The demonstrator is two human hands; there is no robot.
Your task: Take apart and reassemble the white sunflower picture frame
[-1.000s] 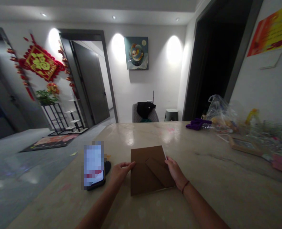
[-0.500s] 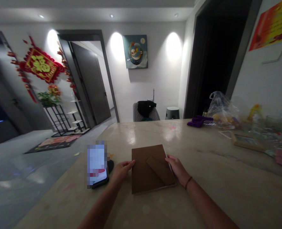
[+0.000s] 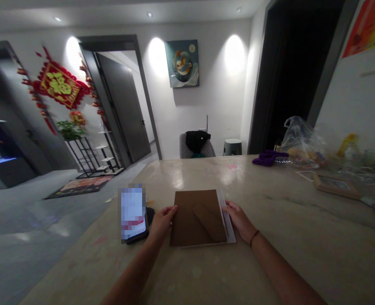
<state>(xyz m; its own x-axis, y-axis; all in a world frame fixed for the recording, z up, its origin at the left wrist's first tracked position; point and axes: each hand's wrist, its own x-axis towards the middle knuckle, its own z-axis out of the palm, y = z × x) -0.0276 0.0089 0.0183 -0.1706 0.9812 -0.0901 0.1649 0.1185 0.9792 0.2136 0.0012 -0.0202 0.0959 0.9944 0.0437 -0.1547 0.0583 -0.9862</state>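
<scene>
My left hand (image 3: pixel 163 222) and right hand (image 3: pixel 238 220) sit well apart, at either side of the brown backing board (image 3: pixel 194 218), which lies between them on the worktop (image 3: pixel 289 237). A pale edge (image 3: pixel 226 216) now shows wider beside my right hand. I cannot tell whether either hand grips.

From where I'm standing, the person is wearing a thin dark cord bracelet (image 3: pixel 254 238), and it is circling the right wrist just behind the right hand (image 3: pixel 239 221). The right forearm (image 3: pixel 285 271) is showing bare skin all the way down, and so are the left forearm (image 3: pixel 130 271) and left hand (image 3: pixel 162 222). The slim fingers (image 3: pixel 168 213) are tapering to rounded tips, their nails too small to make out.
</scene>
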